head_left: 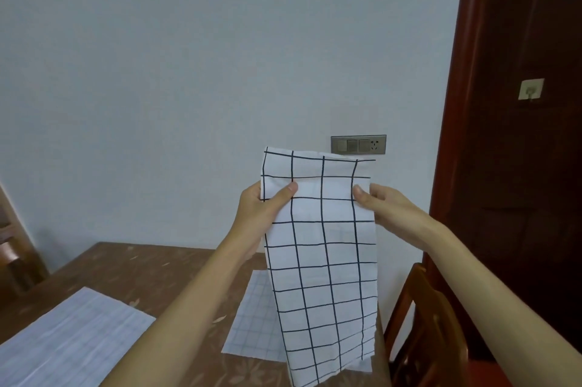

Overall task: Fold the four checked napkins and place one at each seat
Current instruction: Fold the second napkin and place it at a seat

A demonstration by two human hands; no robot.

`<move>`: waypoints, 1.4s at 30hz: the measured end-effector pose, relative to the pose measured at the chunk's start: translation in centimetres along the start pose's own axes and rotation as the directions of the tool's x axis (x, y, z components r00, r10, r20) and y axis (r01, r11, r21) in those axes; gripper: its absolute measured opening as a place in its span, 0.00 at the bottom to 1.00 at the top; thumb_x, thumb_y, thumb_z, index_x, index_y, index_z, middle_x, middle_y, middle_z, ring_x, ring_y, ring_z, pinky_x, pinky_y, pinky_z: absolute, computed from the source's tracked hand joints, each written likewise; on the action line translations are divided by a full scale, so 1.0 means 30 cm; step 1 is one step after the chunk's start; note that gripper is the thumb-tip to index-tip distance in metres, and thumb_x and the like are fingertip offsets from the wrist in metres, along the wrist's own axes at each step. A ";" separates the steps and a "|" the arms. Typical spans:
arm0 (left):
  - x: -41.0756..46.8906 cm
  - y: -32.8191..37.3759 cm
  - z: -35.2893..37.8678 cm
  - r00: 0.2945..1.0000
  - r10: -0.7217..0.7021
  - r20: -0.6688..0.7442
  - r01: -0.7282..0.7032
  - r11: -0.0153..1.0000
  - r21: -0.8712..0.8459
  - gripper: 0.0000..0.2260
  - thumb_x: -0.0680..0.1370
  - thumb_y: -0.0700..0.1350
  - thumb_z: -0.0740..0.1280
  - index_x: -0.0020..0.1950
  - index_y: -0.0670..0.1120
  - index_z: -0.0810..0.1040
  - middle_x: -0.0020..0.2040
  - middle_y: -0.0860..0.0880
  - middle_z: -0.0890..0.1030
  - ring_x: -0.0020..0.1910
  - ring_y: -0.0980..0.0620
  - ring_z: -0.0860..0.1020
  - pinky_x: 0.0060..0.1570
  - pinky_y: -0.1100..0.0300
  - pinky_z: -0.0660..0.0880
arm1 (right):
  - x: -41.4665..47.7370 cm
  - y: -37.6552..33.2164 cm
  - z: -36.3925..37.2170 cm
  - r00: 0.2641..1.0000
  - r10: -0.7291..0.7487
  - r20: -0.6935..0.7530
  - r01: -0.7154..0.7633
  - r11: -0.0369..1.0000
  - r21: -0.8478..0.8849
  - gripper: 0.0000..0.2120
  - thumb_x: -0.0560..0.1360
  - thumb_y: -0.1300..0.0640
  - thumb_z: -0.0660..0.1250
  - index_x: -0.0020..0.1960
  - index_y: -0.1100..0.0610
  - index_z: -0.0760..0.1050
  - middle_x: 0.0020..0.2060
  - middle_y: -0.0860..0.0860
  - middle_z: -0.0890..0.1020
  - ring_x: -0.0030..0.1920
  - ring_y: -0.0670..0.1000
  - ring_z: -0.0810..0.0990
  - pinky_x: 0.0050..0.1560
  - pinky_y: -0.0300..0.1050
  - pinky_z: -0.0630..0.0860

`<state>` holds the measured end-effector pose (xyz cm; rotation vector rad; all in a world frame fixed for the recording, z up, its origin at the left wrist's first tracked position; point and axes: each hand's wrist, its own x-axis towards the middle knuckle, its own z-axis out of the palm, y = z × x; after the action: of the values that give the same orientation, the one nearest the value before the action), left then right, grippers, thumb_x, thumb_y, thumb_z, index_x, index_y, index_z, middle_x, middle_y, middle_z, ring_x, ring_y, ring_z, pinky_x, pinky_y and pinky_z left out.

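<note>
Both hands hold 1 checked napkin (321,248) up in the air above the table (151,273): the left hand (267,201) pinches its left edge, the right hand (378,201) pinches the right edge, and the cloth hangs down as a long strip. To fold it well, I would line the grid lines up edge to edge before creasing. Another napkin (252,323) lies flat on the table underneath.

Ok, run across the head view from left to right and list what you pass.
From the left: pale sheet lying on the table → left hand → checked napkin, pinched by both hands → right hand → wooden chair → dark door.
</note>
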<state>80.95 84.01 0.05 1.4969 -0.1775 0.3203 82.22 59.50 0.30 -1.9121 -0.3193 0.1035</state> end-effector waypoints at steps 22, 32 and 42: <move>0.029 0.149 -0.068 0.996 0.044 -0.082 -0.034 0.992 0.118 0.21 0.78 0.60 0.69 0.48 0.41 0.78 0.47 0.50 0.80 0.51 0.51 0.78 0.54 0.55 0.77 | 0.010 0.018 0.119 0.980 -0.173 0.097 0.164 0.982 0.096 0.08 0.74 0.59 0.74 0.54 0.55 0.84 0.47 0.46 0.88 0.49 0.44 0.86 0.45 0.32 0.79; -0.052 -0.078 -0.152 0.988 -0.146 0.045 0.129 0.955 0.266 0.23 0.80 0.47 0.70 0.73 0.47 0.68 0.44 0.55 0.85 0.40 0.62 0.84 0.40 0.69 0.78 | 0.038 0.008 0.126 0.975 -0.173 -0.138 0.199 0.956 0.214 0.23 0.73 0.59 0.75 0.66 0.56 0.75 0.52 0.51 0.86 0.50 0.49 0.86 0.44 0.38 0.82; -0.049 -0.062 -0.182 0.998 -0.055 0.005 0.053 0.983 0.175 0.16 0.85 0.42 0.62 0.66 0.61 0.77 0.44 0.36 0.82 0.43 0.44 0.78 0.50 0.52 0.74 | 0.022 0.054 0.130 0.977 -0.213 -0.023 0.214 0.959 0.185 0.46 0.75 0.60 0.73 0.79 0.37 0.47 0.49 0.48 0.87 0.51 0.48 0.86 0.54 0.41 0.80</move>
<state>79.70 89.20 -2.55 1.6744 -0.1186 0.2910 82.25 62.69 -2.55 -1.6811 -0.4953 -0.0126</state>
